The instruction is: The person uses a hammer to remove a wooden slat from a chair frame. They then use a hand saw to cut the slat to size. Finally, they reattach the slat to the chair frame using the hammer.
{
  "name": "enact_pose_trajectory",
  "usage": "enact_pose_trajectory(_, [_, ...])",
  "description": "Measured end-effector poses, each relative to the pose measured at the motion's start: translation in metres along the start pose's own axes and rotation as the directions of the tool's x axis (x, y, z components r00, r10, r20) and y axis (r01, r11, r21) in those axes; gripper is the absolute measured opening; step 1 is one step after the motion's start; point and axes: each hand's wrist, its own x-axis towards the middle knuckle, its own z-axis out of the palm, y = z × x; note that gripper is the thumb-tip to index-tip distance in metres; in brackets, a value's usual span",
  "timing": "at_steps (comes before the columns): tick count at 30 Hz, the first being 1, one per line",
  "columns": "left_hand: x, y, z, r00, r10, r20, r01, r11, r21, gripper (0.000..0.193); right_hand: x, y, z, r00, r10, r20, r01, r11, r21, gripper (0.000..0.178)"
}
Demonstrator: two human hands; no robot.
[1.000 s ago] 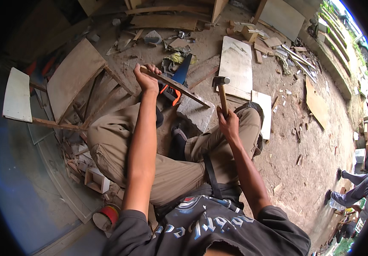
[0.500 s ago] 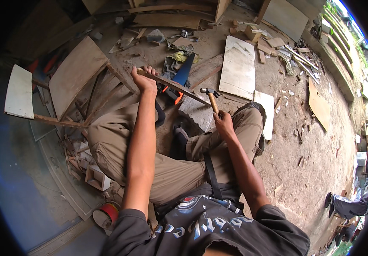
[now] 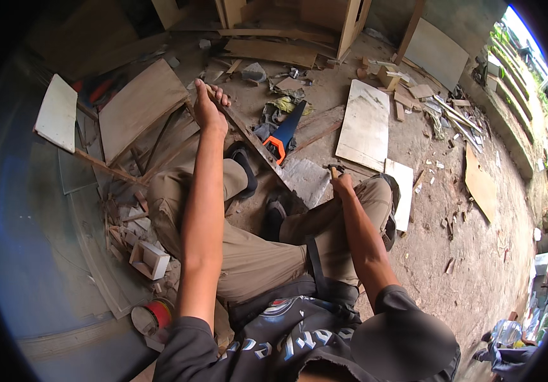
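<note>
Raised in front of me on the left, my left hand (image 3: 210, 109) is closed around the upper end of a long, thin wooden strip (image 3: 249, 139). The strip slants down to the right, and its lower part lies against a grey concrete block (image 3: 307, 177) by my feet. My right hand (image 3: 342, 184), close above my right knee, grips a hammer (image 3: 335, 169); its dark head shows just past the fingers, and most of the handle is hidden. A handsaw (image 3: 290, 127) with a dark blue blade and orange handle lies just beyond the strip.
Pale boards (image 3: 364, 124) lie beyond my right knee, with wood scraps (image 3: 407, 95) farther off. To my left stands a wooden frame with a panel (image 3: 140, 111). Near my left hip are a small white box (image 3: 150, 260) and a red tin (image 3: 158, 313). A person (image 3: 509, 350) is partly visible lower right.
The strip has tilted more steeply, its lower end swinging down toward my feet. My right hand has lowered with the hammer, whose head now points away from me. The view has shifted slightly.
</note>
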Motion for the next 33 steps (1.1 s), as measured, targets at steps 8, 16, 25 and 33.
enact_pose_trajectory(8, [-0.034, 0.064, 0.002, 0.998, 0.061, 0.001, -0.061, 0.998, -0.015, 0.047, -0.136, -0.127, -0.015, 0.526, -0.844, -0.102, 0.85, 0.52, 0.08, 0.071])
enact_pose_trajectory(16, [-0.037, 0.145, 0.041, 0.989, 0.022, -0.145, -0.026, 0.999, -0.022, 0.049, -0.236, -0.192, -0.032, 0.539, -0.824, 0.175, 0.794, 0.566, 0.223, 0.06])
enact_pose_trajectory(25, [-0.106, 0.046, -0.022, 0.967, -0.24, 0.083, 0.209, 0.939, 0.274, 0.041, -0.268, -0.224, -0.002, 0.56, -0.827, -0.054, 0.721, 0.454, 0.523, 0.041])
enact_pose_trajectory(33, [-0.097, 0.012, -0.059, 0.992, -0.116, 0.042, 0.097, 0.941, 0.325, 0.033, -0.256, -0.247, 0.027, 0.532, -0.819, -0.214, 0.815, 0.428, 0.391, 0.022])
